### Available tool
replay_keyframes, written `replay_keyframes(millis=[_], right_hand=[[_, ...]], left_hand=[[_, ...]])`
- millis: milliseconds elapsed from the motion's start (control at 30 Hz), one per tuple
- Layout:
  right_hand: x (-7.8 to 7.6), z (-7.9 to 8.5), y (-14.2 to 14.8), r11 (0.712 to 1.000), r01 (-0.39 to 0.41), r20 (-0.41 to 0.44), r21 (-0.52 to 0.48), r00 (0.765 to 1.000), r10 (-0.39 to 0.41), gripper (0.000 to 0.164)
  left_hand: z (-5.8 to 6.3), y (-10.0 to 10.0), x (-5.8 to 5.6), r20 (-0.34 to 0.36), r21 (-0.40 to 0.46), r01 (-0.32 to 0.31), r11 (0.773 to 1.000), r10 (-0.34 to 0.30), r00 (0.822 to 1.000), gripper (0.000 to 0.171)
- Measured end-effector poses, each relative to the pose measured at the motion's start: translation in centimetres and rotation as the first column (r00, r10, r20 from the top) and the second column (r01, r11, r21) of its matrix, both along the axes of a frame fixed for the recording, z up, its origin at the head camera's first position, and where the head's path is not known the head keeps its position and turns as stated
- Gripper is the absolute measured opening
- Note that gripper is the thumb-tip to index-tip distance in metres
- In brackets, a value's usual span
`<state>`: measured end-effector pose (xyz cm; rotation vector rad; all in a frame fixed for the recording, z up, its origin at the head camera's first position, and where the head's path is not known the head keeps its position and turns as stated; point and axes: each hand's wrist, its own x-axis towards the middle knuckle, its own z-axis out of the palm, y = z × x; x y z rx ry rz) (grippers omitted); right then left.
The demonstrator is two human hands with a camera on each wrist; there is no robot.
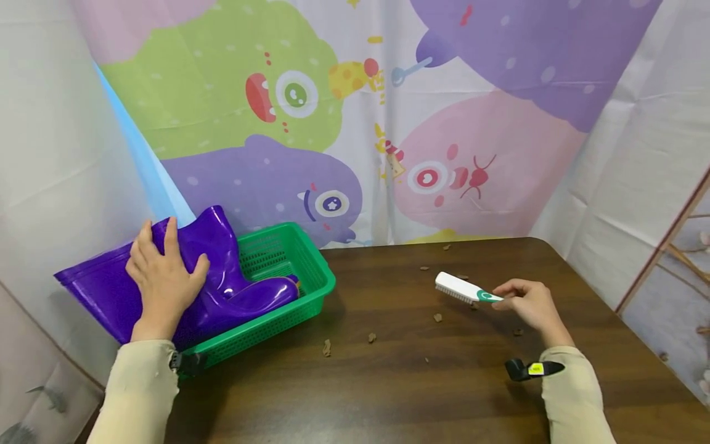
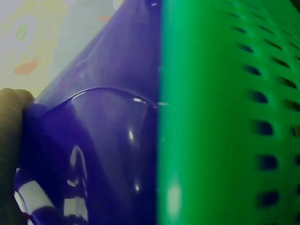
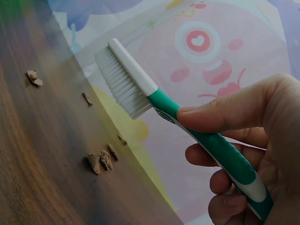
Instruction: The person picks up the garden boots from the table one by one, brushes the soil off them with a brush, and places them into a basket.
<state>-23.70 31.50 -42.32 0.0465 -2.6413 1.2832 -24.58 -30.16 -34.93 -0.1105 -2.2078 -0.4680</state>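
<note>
Glossy purple rubber boots [image 1: 266, 296] lie on their side in a green plastic basket [image 1: 266, 330], their shafts leaning out over its left end. My left hand [image 1: 166, 277] rests on the shafts with its fingers spread. In the left wrist view, the thumb [image 2: 11, 140] touches the purple surface [image 2: 108, 140] beside the basket's rim [image 2: 187, 117]. My right hand [image 1: 529, 305] grips a white and green brush [image 1: 460, 287] by its handle, above the table. The right wrist view shows the fingers curled round that handle [image 3: 225, 154], with the white bristles [image 3: 119, 84] facing the table side.
Small brown crumbs [image 1: 326, 348] are scattered over the dark wooden table [image 1: 355, 394]. A cartoon-printed curtain [image 1: 366, 123] hangs right behind the table's far edge. The basket stands at the table's left side, close to a pale curtain [image 1: 50, 154].
</note>
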Motion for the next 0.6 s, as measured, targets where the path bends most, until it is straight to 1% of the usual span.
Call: replay_keyframes(millis=[100, 167, 200, 267, 333, 367, 400, 433, 467, 533, 600], right_hand=[[-0.1, -0.1, 0.1, 1.0, 0.002, 0.0, 0.003, 1.0, -0.002, 0.027], [-0.2, -0.1, 0.1, 1.0, 0.003, -0.002, 0.008, 1.0, -0.003, 0.027], [-0.2, -0.1, 0.2, 1.0, 0.002, -0.003, 0.011, 1.0, -0.002, 0.027], [-0.3, -0.2, 0.2, 1.0, -0.001, -0.005, 0.017, 1.0, 0.001, 0.028], [-0.3, -0.2, 0.2, 1.0, -0.003, -0.005, 0.017, 1.0, 0.003, 0.028], [-0.3, -0.2, 0.2, 1.0, -0.002, -0.005, 0.016, 1.0, 0.003, 0.029], [-0.3, -0.2, 0.2, 1.0, -0.001, -0.006, 0.015, 1.0, 0.001, 0.028], [-0.3, -0.2, 0.2, 1.0, 0.0, -0.007, 0.014, 1.0, 0.0, 0.028], [-0.3, -0.2, 0.2, 1.0, 0.001, -0.009, 0.012, 1.0, 0.0, 0.028], [-0.2, -0.2, 0.1, 1.0, 0.0, -0.011, 0.007, 1.0, 0.0, 0.028], [-0.2, -0.2, 0.1, 1.0, -0.001, -0.01, 0.003, 1.0, 0.001, 0.028]], left_hand=[[-0.3, 0.4, 0.8, 0.062, -0.02, 0.004, 1.0, -0.003, 0.998, 0.077], [-0.6, 0.8, 1.4, 0.133, -0.035, -0.008, 0.999, 0.013, 0.991, 0.08], [-0.7, 1.1, 1.7, 0.179, -0.04, -0.017, 0.999, 0.024, 0.983, 0.083], [-1.1, 1.7, 2.3, 0.28, -0.048, -0.029, 0.998, 0.042, 0.959, 0.09], [-1.6, 2.4, 2.9, 0.366, -0.059, -0.042, 0.997, 0.061, 0.929, 0.093], [-1.8, 2.8, 3.0, 0.397, -0.063, -0.045, 0.997, 0.067, 0.915, 0.092], [-2.0, 3.1, 3.2, 0.413, -0.059, -0.044, 0.997, 0.065, 0.909, 0.091], [-2.2, 3.4, 3.2, 0.416, -0.052, -0.04, 0.998, 0.058, 0.907, 0.088], [-2.4, 3.7, 3.2, 0.407, -0.045, -0.036, 0.998, 0.051, 0.912, 0.085], [-2.8, 4.2, 3.2, 0.366, -0.03, -0.022, 0.999, 0.031, 0.93, 0.078], [-3.1, 4.6, 3.0, 0.303, -0.014, -0.002, 1.0, 0.007, 0.953, 0.074]])
